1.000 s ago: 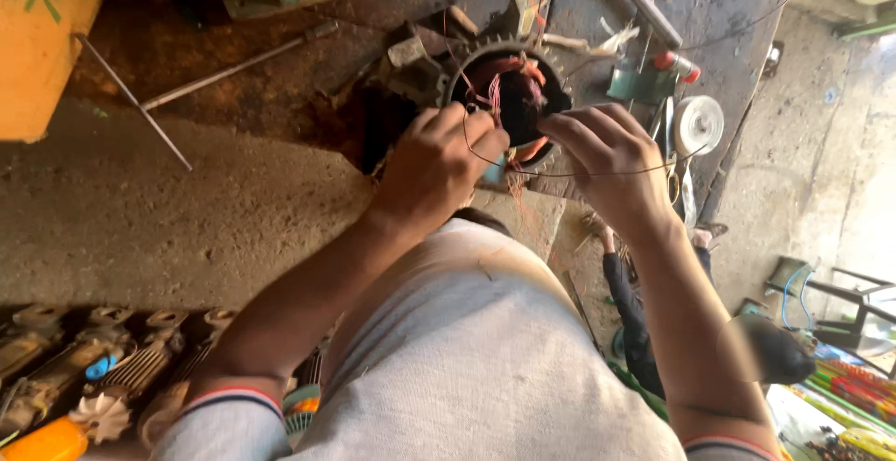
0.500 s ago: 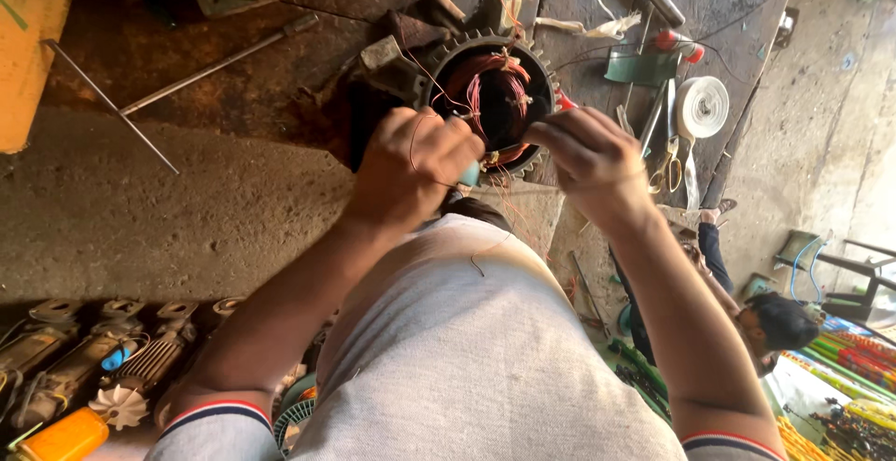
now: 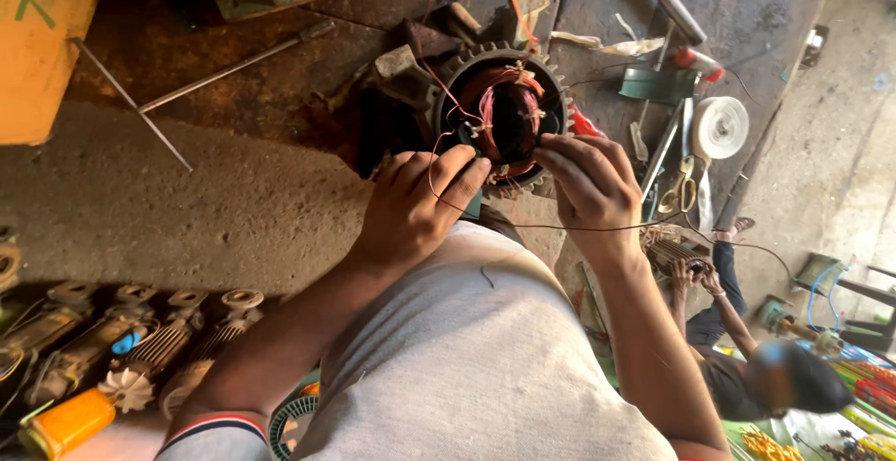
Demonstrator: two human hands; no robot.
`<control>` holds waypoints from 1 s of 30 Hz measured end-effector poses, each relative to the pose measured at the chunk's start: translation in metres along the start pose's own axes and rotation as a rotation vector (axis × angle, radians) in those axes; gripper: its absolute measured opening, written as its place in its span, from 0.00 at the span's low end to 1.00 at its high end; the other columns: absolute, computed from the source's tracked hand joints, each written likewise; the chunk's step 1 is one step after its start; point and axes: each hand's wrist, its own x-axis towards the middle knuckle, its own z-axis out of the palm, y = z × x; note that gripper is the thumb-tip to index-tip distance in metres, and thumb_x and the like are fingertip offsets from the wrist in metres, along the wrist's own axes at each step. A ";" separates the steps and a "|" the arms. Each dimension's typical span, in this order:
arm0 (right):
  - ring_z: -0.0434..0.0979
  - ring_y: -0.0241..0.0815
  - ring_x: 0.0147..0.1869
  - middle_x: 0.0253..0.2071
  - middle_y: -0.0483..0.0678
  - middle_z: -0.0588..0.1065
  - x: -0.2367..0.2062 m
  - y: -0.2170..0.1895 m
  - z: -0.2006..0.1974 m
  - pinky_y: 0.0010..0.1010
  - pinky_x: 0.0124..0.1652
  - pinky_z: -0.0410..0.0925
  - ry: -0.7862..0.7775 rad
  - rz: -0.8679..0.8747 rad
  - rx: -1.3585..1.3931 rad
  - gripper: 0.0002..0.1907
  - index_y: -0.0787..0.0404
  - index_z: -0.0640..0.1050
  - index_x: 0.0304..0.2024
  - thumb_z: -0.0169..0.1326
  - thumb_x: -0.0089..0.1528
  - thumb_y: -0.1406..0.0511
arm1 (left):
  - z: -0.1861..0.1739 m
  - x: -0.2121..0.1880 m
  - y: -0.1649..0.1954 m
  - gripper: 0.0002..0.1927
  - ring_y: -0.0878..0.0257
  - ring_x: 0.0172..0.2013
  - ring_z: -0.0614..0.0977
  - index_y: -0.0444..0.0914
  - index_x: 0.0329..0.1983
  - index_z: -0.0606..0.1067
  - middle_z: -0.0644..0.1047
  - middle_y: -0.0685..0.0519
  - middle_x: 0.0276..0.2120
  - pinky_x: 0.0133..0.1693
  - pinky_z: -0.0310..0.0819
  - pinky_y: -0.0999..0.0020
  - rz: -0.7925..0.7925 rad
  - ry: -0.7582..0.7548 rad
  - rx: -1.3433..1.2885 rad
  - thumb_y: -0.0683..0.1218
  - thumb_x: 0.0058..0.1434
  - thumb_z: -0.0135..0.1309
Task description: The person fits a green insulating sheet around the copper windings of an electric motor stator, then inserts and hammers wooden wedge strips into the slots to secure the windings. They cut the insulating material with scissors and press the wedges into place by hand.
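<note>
Mid-job on a round, dark, toothed metal motor stator with copper-red windings [image 3: 504,111], standing on the stained grey tabletop [image 3: 215,200] just ahead of both hands. Coils already seated in the bore and bunched into reddish loops around the inner ring; several thin orange and red lead wires [image 3: 439,88] hanging loose from the rim, not yet tied or dressed, so by the look of it the winding itself mostly in place and the tidying of ends left to do. Left hand [image 3: 420,204] curled at the near-left rim, fingers closed on a thin strand of wire. Right hand [image 3: 588,186] at the near-right rim, fingers bent and pinched on what seems a thin dark wire [image 3: 607,230] trailing off to the right; exact grip hard to tell. Stator bore open toward the camera, its axis running roughly up from the tabletop and tilted a little toward the wearer; no long side, being a short ring. Beside it to the right: yellow-handled scissors [image 3: 679,186], a white roll of tape [image 3: 721,127]. Another person seated lower right.
</note>
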 end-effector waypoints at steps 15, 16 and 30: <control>0.63 0.58 0.75 0.73 0.59 0.64 -0.001 0.018 0.035 0.46 0.71 0.56 -0.071 0.365 0.137 0.13 0.67 0.82 0.50 0.52 0.71 0.65 | 0.020 0.014 0.004 0.15 0.50 0.49 0.79 0.35 0.46 0.77 0.65 0.45 0.57 0.47 0.78 0.58 -0.434 0.028 -0.191 0.47 0.63 0.68; 0.63 0.57 0.75 0.73 0.59 0.64 -0.001 0.019 0.034 0.46 0.71 0.56 -0.081 0.360 0.147 0.13 0.67 0.82 0.49 0.52 0.70 0.65 | 0.021 0.014 0.006 0.14 0.50 0.49 0.79 0.35 0.46 0.78 0.65 0.45 0.58 0.47 0.78 0.58 -0.432 0.034 -0.174 0.46 0.62 0.67; 0.72 0.58 0.69 0.65 0.57 0.71 -0.011 0.001 0.019 0.48 0.68 0.65 0.057 0.124 0.018 0.14 0.68 0.78 0.54 0.52 0.66 0.74 | 0.019 0.001 0.013 0.18 0.63 0.37 0.74 0.40 0.61 0.77 0.73 0.57 0.54 0.39 0.69 0.64 -0.063 0.023 -0.025 0.43 0.69 0.58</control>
